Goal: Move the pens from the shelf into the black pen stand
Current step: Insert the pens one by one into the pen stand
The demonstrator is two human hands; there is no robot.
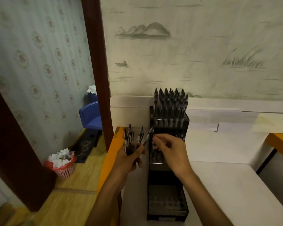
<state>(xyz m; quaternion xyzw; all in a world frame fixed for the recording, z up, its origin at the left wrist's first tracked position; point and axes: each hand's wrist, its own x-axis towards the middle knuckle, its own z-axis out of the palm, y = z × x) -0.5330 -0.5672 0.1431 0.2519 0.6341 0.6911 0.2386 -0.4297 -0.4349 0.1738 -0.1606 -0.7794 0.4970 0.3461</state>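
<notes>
A tiered black pen stand [167, 201] sits on the white shelf top [227, 185], against the back ledge. Its top tier is packed with several dark pens [170, 101] standing upright; the lower tiers show open holes. My left hand [129, 158] grips a fanned bunch of several pens [131, 137] just left of the stand. My right hand [168, 150] reaches over the stand's middle tier, and its fingertips pinch the rightmost pen [148, 135] of that bunch near its top.
An orange shelf edge [111, 154] runs along the left of the white surface. A dark wooden post [96, 62] stands behind it. On the floor at left sit a pink waste basket [64, 168] full of paper and a blue plastic stool [91, 116].
</notes>
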